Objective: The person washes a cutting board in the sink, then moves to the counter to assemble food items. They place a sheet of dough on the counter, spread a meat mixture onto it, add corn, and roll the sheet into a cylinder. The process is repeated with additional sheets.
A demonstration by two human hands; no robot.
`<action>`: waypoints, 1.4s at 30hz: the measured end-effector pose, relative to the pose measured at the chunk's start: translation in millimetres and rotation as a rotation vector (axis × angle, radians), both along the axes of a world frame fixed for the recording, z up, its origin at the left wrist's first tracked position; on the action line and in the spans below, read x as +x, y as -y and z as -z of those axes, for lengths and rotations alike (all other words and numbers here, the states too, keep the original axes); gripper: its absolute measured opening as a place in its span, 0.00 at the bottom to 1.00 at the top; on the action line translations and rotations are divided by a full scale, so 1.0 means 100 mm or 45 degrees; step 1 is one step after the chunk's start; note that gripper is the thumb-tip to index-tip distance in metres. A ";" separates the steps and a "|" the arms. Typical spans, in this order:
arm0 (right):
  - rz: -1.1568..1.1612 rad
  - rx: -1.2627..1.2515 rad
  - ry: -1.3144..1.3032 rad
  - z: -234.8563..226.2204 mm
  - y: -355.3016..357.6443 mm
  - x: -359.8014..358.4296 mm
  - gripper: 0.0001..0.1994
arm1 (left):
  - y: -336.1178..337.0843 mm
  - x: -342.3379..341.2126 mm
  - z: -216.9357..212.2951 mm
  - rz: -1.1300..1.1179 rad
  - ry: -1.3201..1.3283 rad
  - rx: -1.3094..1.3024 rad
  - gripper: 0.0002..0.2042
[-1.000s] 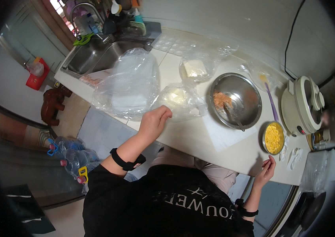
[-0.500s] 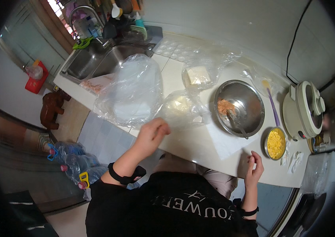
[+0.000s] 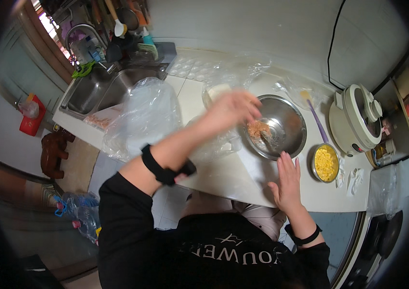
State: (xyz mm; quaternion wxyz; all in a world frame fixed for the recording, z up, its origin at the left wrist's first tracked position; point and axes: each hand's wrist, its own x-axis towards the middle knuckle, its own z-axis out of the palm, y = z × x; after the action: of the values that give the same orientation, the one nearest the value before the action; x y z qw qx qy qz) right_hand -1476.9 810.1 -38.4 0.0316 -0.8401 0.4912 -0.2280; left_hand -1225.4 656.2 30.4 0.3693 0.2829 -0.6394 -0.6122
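A plastic bag (image 3: 149,115) lay left of the metal bowl (image 3: 291,125), yellow kernels (image 3: 326,163) right; the left hand (image 3: 236,108), near the bowl's left rim, was too blurred to tell its grip; the right hand (image 3: 289,188), empty, parted its fingers by the near rim.

Left grip (image 3: 233,110) moved beside steel bowl (image 3: 289,129), right grip (image 3: 287,187) closer to its near rim

The left hand (image 3: 233,110) is hovering far, blurred, fingers (image 3: 249,107) apparently hanging loose; the right hand (image 3: 288,189) is hovering nearer, thumb (image 3: 275,190) pointing out left.
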 end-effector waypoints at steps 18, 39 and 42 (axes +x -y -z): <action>0.576 0.063 0.119 0.66 -0.43 -0.65 0.20 | 1.92 1.02 1.22 -0.541 1.953 -0.429 0.17; 0.499 -0.063 0.260 0.68 -0.47 -0.68 0.22 | 0.36 0.51 -0.55 -1.177 1.134 -1.513 0.04; 0.475 -0.119 0.412 0.62 -0.48 -0.73 0.17 | -0.51 0.22 -0.57 -0.504 1.080 -1.694 0.06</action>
State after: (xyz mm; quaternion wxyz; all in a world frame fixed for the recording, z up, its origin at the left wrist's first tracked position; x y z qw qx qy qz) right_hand -1549.4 858.5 -100.9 0.0284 -0.6880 0.6151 -0.3840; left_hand -1203.3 707.1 87.5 0.2877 0.3200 -0.8930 0.1318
